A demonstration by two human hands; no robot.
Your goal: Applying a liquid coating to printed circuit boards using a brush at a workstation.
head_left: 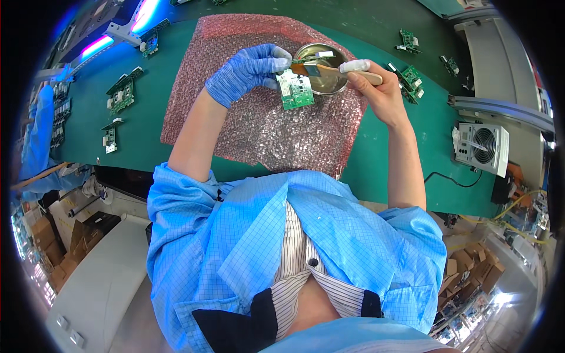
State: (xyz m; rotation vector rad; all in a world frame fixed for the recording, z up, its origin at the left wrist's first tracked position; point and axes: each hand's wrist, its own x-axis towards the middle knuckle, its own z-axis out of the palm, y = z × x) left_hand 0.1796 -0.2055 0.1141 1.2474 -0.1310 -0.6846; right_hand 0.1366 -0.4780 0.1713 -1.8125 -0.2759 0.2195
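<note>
A green worktop (147, 135) stretches across the scene, carrying a large sheet of pink bubble wrap (265, 123) at its centre. On the sheet's far edge sits a shallow round metal dish (329, 82); what it holds cannot be made out, since hands and a board cover much of it. The left hand (250, 70), in a blue glove, is closed on a small green circuit board (295, 91), holding it above the wrap just beside the dish. The bare right hand (374, 88), with a white cot on one fingertip, is wrapped around the wooden handle of a brush (329, 70) whose bristle end lies over the board's upper edge. Further green circuit boards (122, 94) are scattered along the worktop to the left and right, well apart from the wrap. A white fan unit (481, 147) stands at the right edge, its cable trailing toward the front. A blue sleeve of another person (38, 141) shows at far left, bent by the lens.
</note>
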